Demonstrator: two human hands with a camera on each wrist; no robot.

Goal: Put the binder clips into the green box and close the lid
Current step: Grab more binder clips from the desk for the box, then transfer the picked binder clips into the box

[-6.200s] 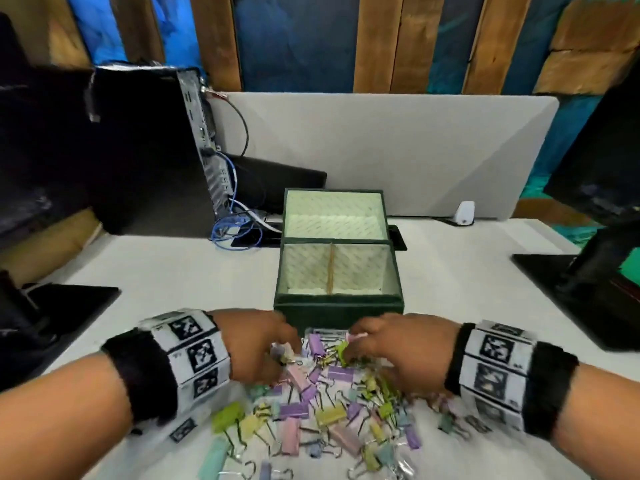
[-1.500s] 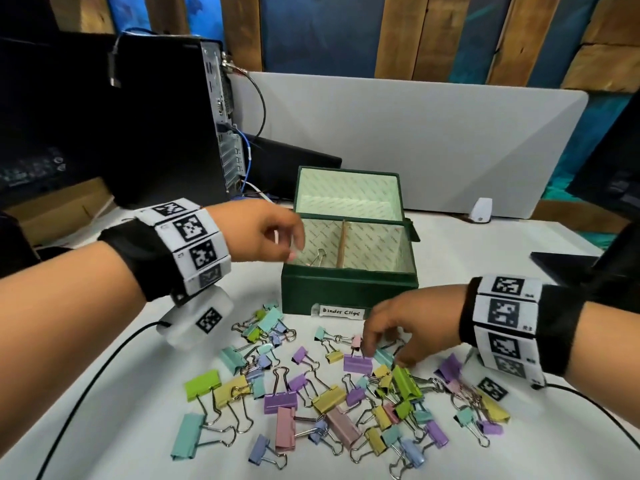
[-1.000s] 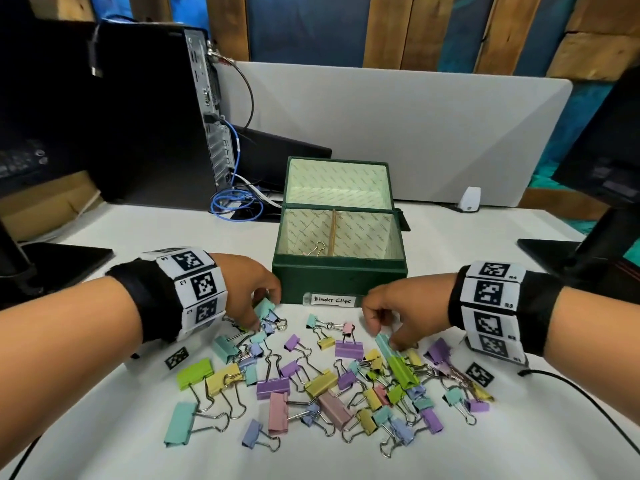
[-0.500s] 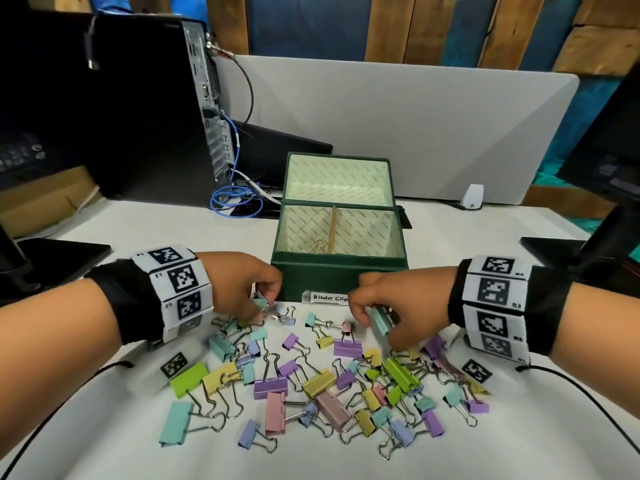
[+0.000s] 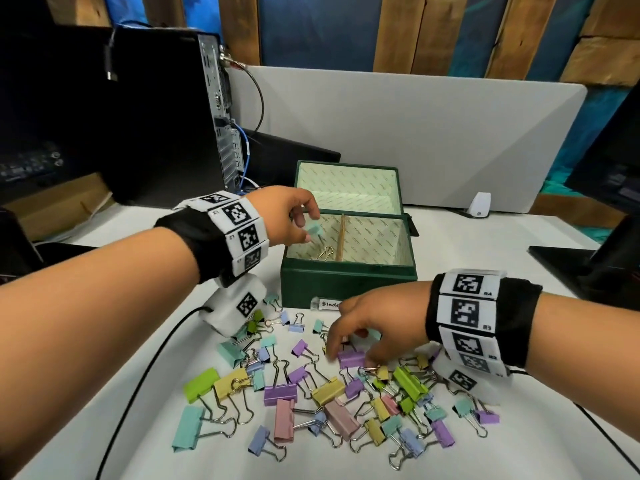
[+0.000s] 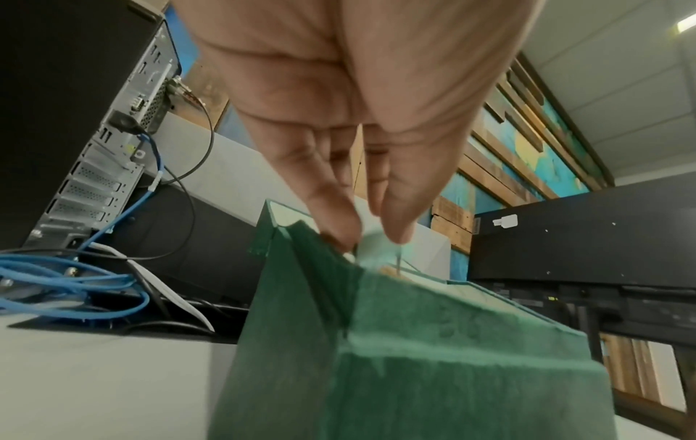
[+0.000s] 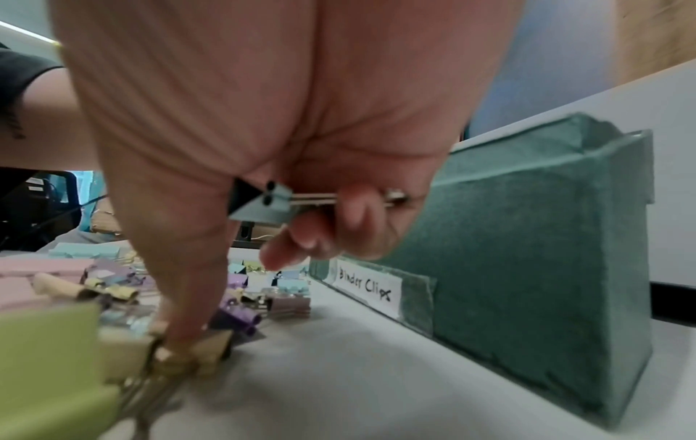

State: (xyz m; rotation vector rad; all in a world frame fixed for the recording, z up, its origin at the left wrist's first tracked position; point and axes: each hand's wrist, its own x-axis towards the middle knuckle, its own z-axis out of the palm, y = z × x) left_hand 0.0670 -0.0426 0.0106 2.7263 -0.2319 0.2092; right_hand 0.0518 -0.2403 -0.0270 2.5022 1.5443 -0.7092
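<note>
The green box (image 5: 346,284) stands open, its lid (image 5: 346,188) upright behind it and a wooden divider (image 5: 341,237) across the inside. One clip (image 5: 325,252) lies in the left compartment. My left hand (image 5: 309,226) hovers over that compartment and pinches a teal binder clip (image 5: 314,230) between thumb and finger. My right hand (image 5: 349,358) is down on the pile of pastel binder clips (image 5: 329,393) in front of the box. Its curled fingers hold a teal binder clip (image 7: 263,205), while a fingertip (image 7: 184,330) touches a yellow clip (image 7: 177,357).
A black computer tower (image 5: 156,116) with blue cables (image 6: 68,285) stands at the back left. A grey partition (image 5: 415,140) runs behind the box, with a small white device (image 5: 481,204) at its foot. A black monitor base (image 5: 588,268) sits right. Wrist-camera cables trail over the table.
My left hand has lifted a teal clip off the pile and carried it over the box's left compartment. My right hand, still holding its teal clip, has dropped back onto the pile.
</note>
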